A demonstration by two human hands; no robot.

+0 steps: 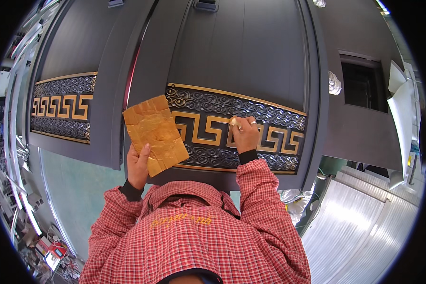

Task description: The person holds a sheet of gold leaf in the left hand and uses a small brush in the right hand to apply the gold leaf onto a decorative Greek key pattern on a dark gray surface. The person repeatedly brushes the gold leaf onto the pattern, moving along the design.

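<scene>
Our left hand (138,166) grips a crinkled gold foil sheet (155,134) held up before the dark door panel (232,71). Our right hand (244,135), fingers closed on a small pale wad (234,122), presses it against the gold fret band (208,132).

Two dark door panels (251,71), one gold sheet (155,135).

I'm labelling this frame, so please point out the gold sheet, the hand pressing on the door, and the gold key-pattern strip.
gold sheet (155,135): head view, middle of its crinkled face.
right hand (244,134): head view, back of the hand.
gold key-pattern strip (207,131): head view, a raised gold band.
</scene>
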